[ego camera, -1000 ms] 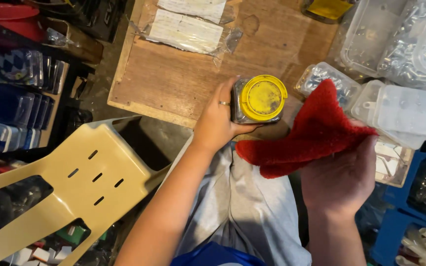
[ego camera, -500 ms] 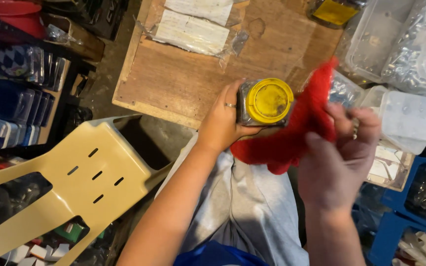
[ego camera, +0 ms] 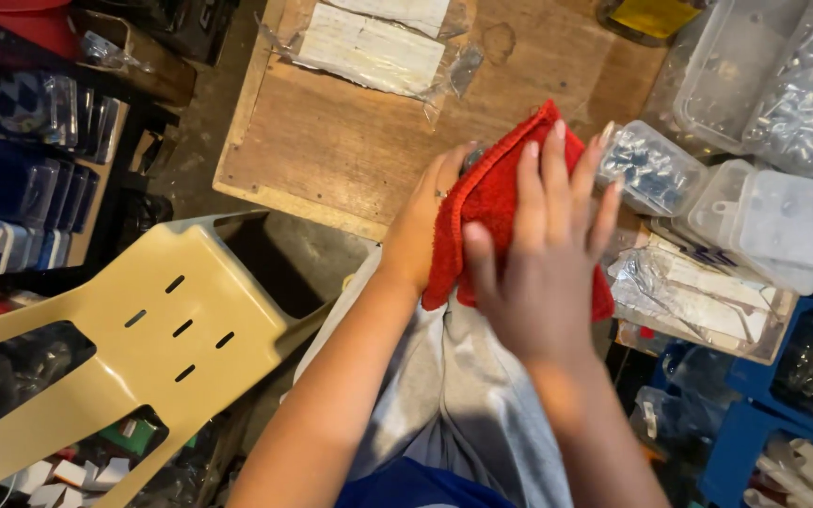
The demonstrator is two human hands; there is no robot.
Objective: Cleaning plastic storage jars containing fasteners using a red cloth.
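Wooden tabletop point(ego camera: 350, 141) worn, stained, sits low over concrete floor. Cluttered workshop. Beige plastic chair point(ego camera: 143, 329) at left. Blue bins point(ego camera: 773, 423) lower right.

Two flat white packets in clear wrap point(ego camera: 369, 47) at tabletop's far edge. Clear plastic boxes of small metal parts point(ego camera: 783, 85) stacked right. Yellow item point(ego camera: 651, 14) top right, partly cut off.

Right hand point(ego camera: 538, 254) flat on red cloth point(ego camera: 491, 198), fingers spread. Left hand point(ego camera: 421, 230) grips object under cloth; object hidden, fingers curled round it. Cloth at tabletop's near edge, above lap.
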